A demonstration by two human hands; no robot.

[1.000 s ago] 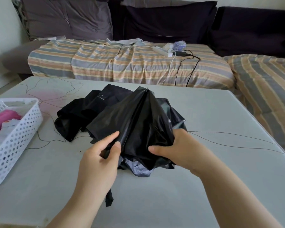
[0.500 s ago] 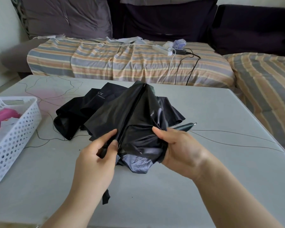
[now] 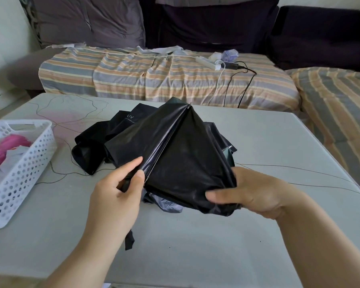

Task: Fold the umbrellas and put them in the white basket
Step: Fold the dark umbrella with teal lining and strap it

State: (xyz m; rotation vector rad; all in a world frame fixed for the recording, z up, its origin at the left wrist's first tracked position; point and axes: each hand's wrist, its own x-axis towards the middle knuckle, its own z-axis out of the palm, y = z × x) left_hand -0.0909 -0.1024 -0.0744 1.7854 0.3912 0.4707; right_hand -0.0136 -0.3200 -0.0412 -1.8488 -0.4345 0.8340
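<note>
One white basket (image 3: 27,163) sits at the counter's (image 3: 195,256) left edge with one pink umbrella (image 3: 6,148) inside. The left hand (image 3: 121,196) pinches a rib of the one black umbrella (image 3: 175,154) mid-counter; the right hand (image 3: 256,194) grips its bunched canopy.

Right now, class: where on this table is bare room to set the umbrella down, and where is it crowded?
Bare: the table strip nearest the person, and the right side beyond the right hand. Crowded: the middle under the black umbrella, and the left edge by the white basket.
</note>
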